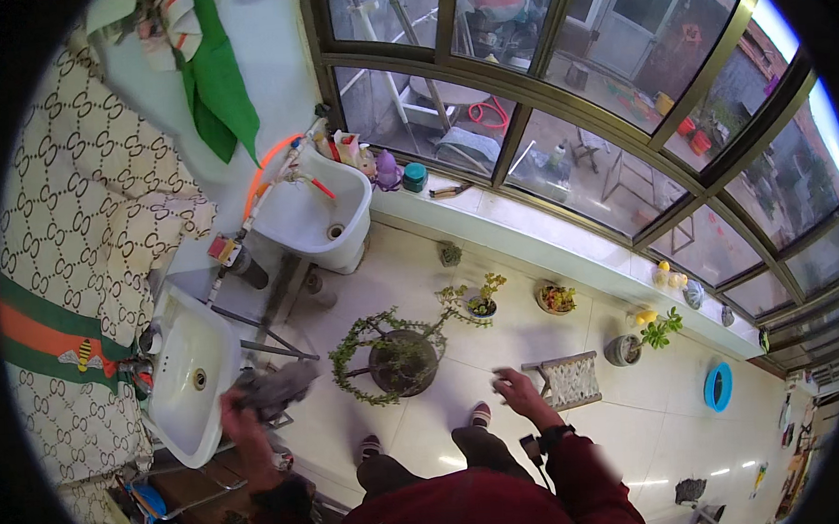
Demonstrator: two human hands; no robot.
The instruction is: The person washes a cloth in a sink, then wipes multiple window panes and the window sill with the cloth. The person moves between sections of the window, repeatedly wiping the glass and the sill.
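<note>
My left hand (242, 417) grips a bunched grey cloth (281, 389), blurred by motion, just right of a white washbasin (218, 337). The basin has a drain in its bottom and a tap (138, 372) at its left side. My right hand (520, 392) is held over the tiled floor with its fingers apart and nothing in them. Close to it, on the floor, stands a low folding stool (571, 382) with a woven seat. A strap with a small device (533, 448) is around my right wrist.
A round-potted trailing plant (403, 361) stands on the floor ahead, near smaller potted plants (482, 305). A deeper white sink (318, 203) stands in the corner beside the window sill (473, 200). A blue plastic basin (718, 386) lies far right. Lower left is a brown table (212, 499).
</note>
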